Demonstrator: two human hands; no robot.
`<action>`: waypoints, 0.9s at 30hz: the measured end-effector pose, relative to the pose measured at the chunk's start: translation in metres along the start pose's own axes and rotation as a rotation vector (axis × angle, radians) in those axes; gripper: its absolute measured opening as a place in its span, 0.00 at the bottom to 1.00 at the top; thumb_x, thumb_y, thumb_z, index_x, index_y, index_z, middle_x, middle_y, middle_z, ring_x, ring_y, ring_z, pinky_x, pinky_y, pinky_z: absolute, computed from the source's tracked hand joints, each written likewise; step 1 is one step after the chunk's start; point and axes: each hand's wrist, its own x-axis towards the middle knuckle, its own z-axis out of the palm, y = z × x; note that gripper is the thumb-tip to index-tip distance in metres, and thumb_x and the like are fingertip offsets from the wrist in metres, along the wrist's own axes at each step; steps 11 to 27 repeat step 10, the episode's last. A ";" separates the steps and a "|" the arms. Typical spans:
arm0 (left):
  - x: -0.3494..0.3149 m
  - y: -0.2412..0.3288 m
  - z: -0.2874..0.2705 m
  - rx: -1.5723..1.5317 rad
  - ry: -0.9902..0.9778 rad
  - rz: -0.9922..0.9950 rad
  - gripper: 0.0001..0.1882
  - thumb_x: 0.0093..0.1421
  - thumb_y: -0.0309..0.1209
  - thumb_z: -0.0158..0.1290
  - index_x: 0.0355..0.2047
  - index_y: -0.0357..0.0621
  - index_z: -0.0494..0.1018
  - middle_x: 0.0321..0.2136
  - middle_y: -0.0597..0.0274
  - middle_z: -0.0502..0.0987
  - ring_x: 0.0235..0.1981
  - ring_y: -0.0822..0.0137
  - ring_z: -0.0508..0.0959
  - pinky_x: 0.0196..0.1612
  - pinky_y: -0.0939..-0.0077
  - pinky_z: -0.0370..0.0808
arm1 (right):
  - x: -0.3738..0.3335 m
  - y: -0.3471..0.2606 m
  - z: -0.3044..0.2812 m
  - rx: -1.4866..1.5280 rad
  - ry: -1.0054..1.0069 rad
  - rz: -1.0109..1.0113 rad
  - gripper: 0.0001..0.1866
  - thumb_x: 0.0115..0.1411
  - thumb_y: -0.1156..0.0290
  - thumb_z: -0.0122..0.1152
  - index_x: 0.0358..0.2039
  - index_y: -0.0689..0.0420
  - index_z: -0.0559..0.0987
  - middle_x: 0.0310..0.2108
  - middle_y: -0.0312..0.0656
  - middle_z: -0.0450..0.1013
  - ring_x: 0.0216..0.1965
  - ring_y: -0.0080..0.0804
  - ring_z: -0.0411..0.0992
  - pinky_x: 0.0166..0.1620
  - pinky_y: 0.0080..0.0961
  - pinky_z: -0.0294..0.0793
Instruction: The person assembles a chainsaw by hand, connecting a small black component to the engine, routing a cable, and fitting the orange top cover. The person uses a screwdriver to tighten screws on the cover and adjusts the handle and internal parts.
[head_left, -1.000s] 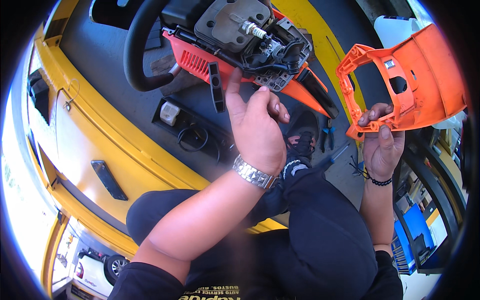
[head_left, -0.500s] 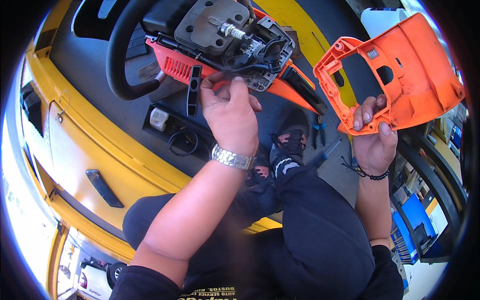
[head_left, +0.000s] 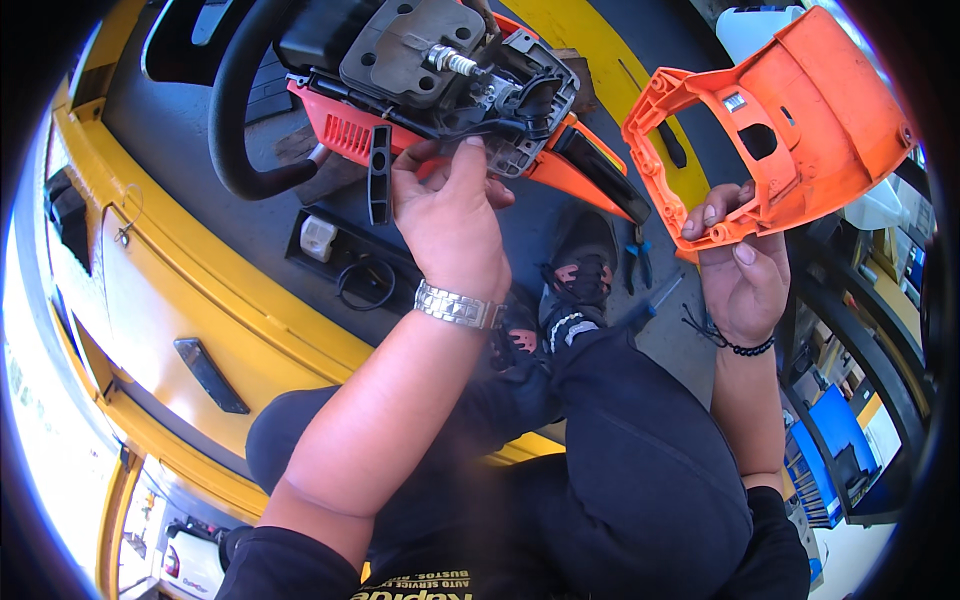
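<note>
A chainsaw (head_left: 360, 118) with its top cover off lies at the upper middle, its engine, spark plug (head_left: 450, 60) and dark wiring exposed. My left hand (head_left: 455, 215) is at its near side, fingers curled and thumb against the housing edge. What lies between those fingers is hidden. Beside the index finger stands the black starter pull handle (head_left: 380, 175). Over on the right, my right hand (head_left: 745, 270) grips the lower rim of the orange chainsaw cover (head_left: 830, 130), holding it raised and tilted, with the thumb on the near side.
Wood blocks (head_left: 345, 185) lie under the saw. Blue-handled pliers (head_left: 637, 260) and a screwdriver (head_left: 660, 297) are on the floor near my shoes (head_left: 583, 260). A black tray (head_left: 330, 240) holds a white piece. A phone (head_left: 210, 375) rests on the yellow panel (head_left: 165, 320) at left.
The orange cover has shifted slightly up and left with my right hand, tilting a little. My left hand has moved slightly up and left, still at the saw's edge.
</note>
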 end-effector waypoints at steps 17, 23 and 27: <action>-0.030 0.000 -0.007 -0.063 -0.057 -0.059 0.34 0.67 0.25 0.55 0.69 0.40 0.53 0.30 0.61 0.77 0.23 0.73 0.77 0.31 0.76 0.77 | 0.001 0.003 -0.008 -0.020 -0.040 -0.027 0.25 0.61 0.74 0.51 0.60 0.60 0.66 0.49 0.50 0.70 0.55 0.46 0.71 0.64 0.47 0.68; -0.030 0.000 -0.007 -0.063 -0.057 -0.059 0.34 0.67 0.25 0.55 0.69 0.40 0.53 0.30 0.61 0.77 0.23 0.73 0.77 0.31 0.76 0.77 | 0.001 0.003 -0.008 -0.020 -0.040 -0.027 0.25 0.61 0.74 0.51 0.60 0.60 0.66 0.49 0.50 0.70 0.55 0.46 0.71 0.64 0.47 0.68; -0.030 0.000 -0.007 -0.063 -0.057 -0.059 0.34 0.67 0.25 0.55 0.69 0.40 0.53 0.30 0.61 0.77 0.23 0.73 0.77 0.31 0.76 0.77 | 0.001 0.003 -0.008 -0.020 -0.040 -0.027 0.25 0.61 0.74 0.51 0.60 0.60 0.66 0.49 0.50 0.70 0.55 0.46 0.71 0.64 0.47 0.68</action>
